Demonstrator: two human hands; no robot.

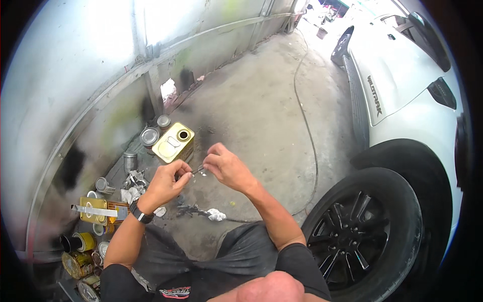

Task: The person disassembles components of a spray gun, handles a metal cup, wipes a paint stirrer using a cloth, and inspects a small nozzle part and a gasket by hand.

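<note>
In front of my body, above the floor, both hands meet at a small, thin, dark rod-like piece (197, 170). My left hand (168, 182), with a dark watch on its wrist, pinches one end between thumb and fingers. The other end is between the closed fingertips of my right hand (229, 166). The piece is too small for me to tell its exact kind. Just beyond my left hand stands a yellow rectangular can (166, 149) with a round open spout on top. Round lidded tins (149, 136) stand beside it, against the wall.
Several paint tins (86, 241) and another rectangular can (94, 210) crowd the left side. Crumpled white paper (217, 215) lies on the floor near dark clutter. A hose (304, 108) runs along the concrete. At right stands a white vehicle (402, 85) with a large black wheel (352, 236).
</note>
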